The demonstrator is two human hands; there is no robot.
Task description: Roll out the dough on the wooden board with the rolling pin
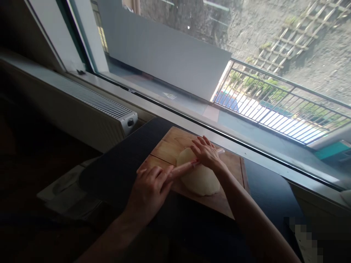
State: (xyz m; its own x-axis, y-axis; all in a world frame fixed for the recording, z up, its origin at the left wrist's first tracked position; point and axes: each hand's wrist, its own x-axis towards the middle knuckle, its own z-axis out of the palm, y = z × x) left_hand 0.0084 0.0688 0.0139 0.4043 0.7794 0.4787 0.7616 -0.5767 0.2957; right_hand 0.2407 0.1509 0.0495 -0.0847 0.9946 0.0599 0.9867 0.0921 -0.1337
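Note:
A pale, flattened piece of dough (201,184) lies on a wooden board (170,144). Across it, at a slant, runs a rolling pin (183,169). My left hand (150,184) is closed over the pin's near-left end, with the fingers bent and partly in shadow. On the far-right part of the pin, my right hand (206,153) presses down with its palm, its fingers stretched out and apart. The pin's light tip (221,150) pokes out beyond that hand. Part of the dough is hidden under the pin and my right hand.
The board sits on a dark table (115,164) with rounded corners, set against a window sill (246,151). A white radiator (109,113) stands left of the table. Outside the window is a metal railing (274,102). Pale items (74,186) lie low at the left, in shadow.

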